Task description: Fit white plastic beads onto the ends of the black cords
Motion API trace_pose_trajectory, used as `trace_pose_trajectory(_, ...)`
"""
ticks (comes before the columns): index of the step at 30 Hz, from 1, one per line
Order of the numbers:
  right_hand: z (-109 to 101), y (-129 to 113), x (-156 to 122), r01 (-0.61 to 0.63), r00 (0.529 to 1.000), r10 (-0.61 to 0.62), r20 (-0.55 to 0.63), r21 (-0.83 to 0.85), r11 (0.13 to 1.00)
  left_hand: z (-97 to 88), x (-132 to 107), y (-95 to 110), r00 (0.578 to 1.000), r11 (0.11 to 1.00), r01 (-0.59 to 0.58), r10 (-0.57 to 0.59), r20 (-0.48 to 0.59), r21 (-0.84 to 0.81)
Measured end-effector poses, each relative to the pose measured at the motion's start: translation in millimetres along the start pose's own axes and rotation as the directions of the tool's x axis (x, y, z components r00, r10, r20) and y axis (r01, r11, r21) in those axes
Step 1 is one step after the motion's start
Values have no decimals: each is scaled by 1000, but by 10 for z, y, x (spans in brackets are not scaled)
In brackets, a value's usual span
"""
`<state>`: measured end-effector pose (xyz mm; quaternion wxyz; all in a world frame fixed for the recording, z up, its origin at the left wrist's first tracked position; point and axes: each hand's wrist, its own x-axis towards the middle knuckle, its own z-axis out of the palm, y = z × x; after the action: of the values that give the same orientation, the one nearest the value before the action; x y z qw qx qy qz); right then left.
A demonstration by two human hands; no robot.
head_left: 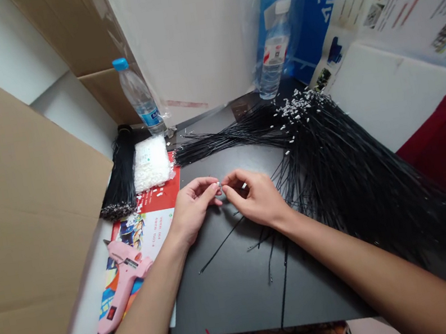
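My left hand (195,210) and my right hand (254,199) meet above a black mat (236,296), their fingertips pinching a small white plastic piece (218,185). A second white speck (244,185) shows by my right fingers. Thin black rods (223,244) lie loose on the mat below my hands. A large fanned mass of black rods (349,180) spreads to the right, close to my right hand, with white tips at its far end. A clear bag of small white pieces (151,163) and a black rod bundle (119,175) lie beyond my left hand.
A pink hot glue gun (122,280) rests on a printed leaflet (144,231) left of the mat. Water bottles (139,94) stand at the back. A cardboard sheet (18,195) walls the left side, and a dark red cushion (444,135) sits on the right.
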<state>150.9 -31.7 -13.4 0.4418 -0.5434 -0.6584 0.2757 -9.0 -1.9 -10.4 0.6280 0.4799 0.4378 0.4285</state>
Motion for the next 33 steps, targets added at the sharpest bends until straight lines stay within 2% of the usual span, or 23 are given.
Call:
trace_pose_trajectory(3,-17,8,5,19,1000,-20,-17,-52,998,-3,5,6,1000,1000,-5,5,7,17)
trace_pose_trajectory(10,-20,22,7,15,1000,-15,9,-50,999,18,-18,34,1000,998,7,-8,15,67)
trace_pose_trajectory(15,-33,11,-10,32,999,-31,13,-97,995,32,-32,49,996,950,-94,90,29,296)
trace_pose_trajectory(17,-72,-49,-16,76,997,-75,10,-133,988,-5,-46,79,981,869,-183,195,23,460)
trace_pose_trajectory(18,-111,-87,-9,99,995,-101,-4,-151,984,-39,-54,99,965,801,-229,261,21,554)
trace_pose_trajectory(20,-244,-157,51,121,988,-136,-68,-184,975,-134,-69,143,916,615,-310,397,55,725)
trace_pose_trajectory(21,-343,-177,114,112,983,-138,-117,-205,972,-191,-75,166,895,513,-299,443,51,805)
trace_pose_trajectory(22,-464,-181,204,89,978,-129,-165,-231,969,-252,-80,188,884,424,-252,467,28,870)
trace_pose_trajectory(24,-757,-133,461,6,963,-87,-253,-304,953,-371,-93,237,881,300,-83,467,-71,950)
trace_pose_trajectory(28,-1343,178,1104,-293,927,135,-350,-451,843,-547,-121,329,876,137,225,405,-262,965)
trace_pose_trajectory(31,-1564,387,1430,-457,889,327,-320,-578,676,-614,-110,335,895,67,291,333,-296,954)
trace_pose_trajectory(33,-1550,395,1508,-468,879,367,-304,-693,548,-645,-82,300,910,54,281,302,-284,958)
